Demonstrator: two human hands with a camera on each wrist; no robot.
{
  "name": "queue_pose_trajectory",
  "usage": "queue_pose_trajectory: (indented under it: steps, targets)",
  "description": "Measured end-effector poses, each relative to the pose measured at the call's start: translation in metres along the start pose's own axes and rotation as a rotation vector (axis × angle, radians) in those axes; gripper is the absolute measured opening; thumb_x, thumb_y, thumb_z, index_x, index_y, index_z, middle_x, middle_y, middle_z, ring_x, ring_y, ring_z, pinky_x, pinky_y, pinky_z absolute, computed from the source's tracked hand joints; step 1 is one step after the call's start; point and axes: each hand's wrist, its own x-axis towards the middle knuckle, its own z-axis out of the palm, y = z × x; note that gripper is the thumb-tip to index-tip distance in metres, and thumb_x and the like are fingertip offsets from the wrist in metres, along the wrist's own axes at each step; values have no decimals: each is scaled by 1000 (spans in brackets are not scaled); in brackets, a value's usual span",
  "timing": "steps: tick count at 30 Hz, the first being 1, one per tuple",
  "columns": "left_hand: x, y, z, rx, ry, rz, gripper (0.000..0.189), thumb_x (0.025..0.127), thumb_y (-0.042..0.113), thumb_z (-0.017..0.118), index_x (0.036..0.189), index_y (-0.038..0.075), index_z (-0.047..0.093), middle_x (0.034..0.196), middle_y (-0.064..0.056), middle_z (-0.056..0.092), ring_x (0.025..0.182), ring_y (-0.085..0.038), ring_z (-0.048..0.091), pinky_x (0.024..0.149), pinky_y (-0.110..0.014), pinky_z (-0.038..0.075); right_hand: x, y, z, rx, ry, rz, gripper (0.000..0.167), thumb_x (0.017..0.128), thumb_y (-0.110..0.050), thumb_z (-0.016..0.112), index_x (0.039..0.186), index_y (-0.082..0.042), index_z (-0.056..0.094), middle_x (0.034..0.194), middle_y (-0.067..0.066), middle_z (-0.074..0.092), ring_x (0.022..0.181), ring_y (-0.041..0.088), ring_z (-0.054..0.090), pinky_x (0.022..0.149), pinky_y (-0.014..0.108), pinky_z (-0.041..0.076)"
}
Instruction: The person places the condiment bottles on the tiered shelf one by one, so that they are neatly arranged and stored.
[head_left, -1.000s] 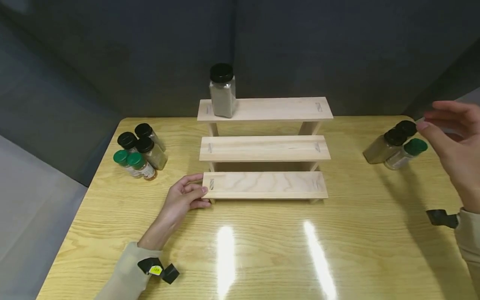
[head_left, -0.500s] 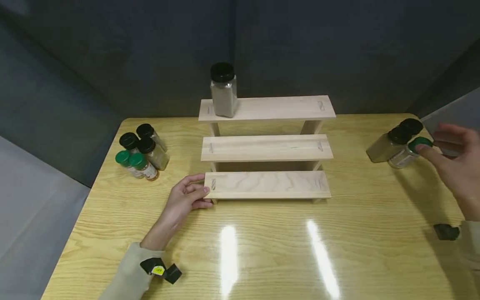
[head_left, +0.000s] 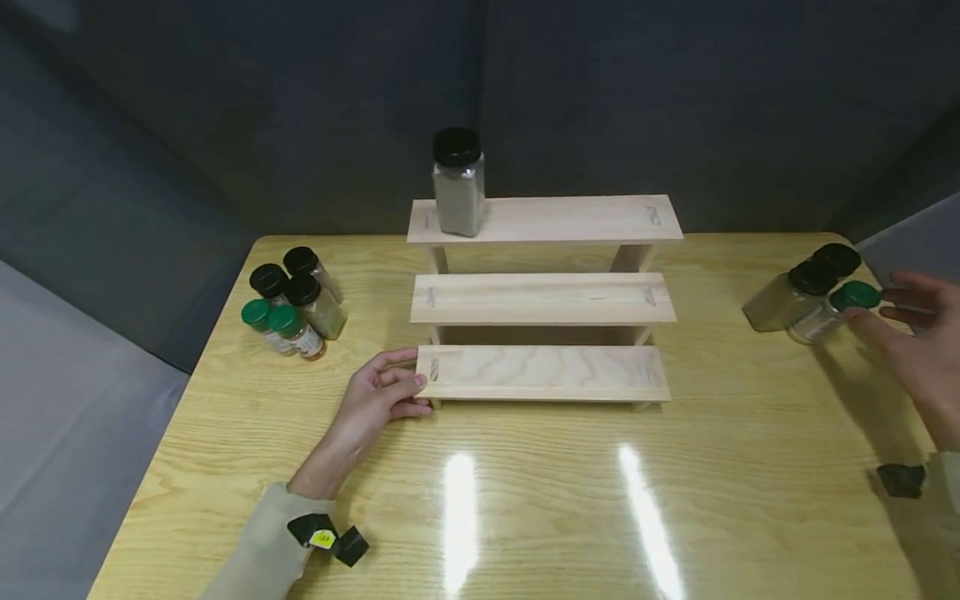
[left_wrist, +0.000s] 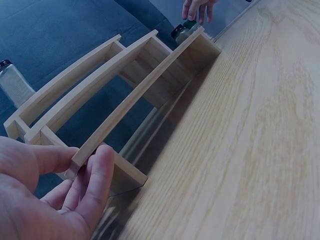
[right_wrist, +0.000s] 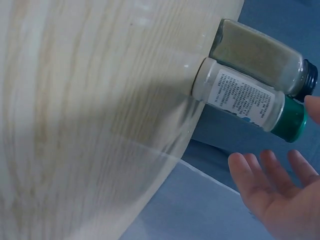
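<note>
Green-capped jar (head_left: 823, 317): upright on the table (head_left: 525, 533), at the wooden rack's (head_left: 543, 297) 3 o'clock, a black-capped jar (head_left: 774, 302) just beside it at 10 o'clock.
Jar's long axis: vertical, cap up; we see the cap toward 2 o'clock in the head view, 4 o'clock in the right wrist view.
Right hand (head_left: 918, 346): fingers wide near the cap; we cannot tell whether the thumb touches.
Left hand (head_left: 377, 392): pinches the rack's lowest shelf at 8 o'clock.
Right wrist view: gives us the printed label (right_wrist: 242, 97).
Head view alone: five jars (head_left: 295, 304) at the rack's 9 o'clock.
</note>
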Motion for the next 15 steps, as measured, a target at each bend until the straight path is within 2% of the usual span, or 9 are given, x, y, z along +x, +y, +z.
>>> queue_pose_trajectory:
  steps: [4, 10, 15]
  targets:
    - [0, -1, 1, 4, 8, -4, 49, 105, -15, 60, 152, -12, 45, 93, -4, 70, 73, -19, 75, 76, -33, 70, 0, 3, 1, 12, 0, -2, 55, 101, -9, 70, 143, -40, 52, 117, -28, 51, 101, -9, 49, 80, -3, 39]
    - [0, -1, 0, 5, 8, -1, 49, 105, -15, 60, 152, -12, 45, 93, -5, 70, 73, -18, 75, 76, -34, 70, 1, 3, 3, 12, -37, 40, 52, 103, -8, 69, 139, -42, 53, 116, -28, 49, 97, -9, 49, 71, -3, 41]
    - [1, -1, 0, 5, 3, -1, 49, 105, -14, 60, 152, -12, 45, 94, -5, 70, 74, -18, 75, 76, -34, 70, 0, 5, 4, 36, -49, 43, 50, 102, -5, 69, 132, -44, 54, 115, -26, 51, 95, -6, 50, 70, -2, 43]
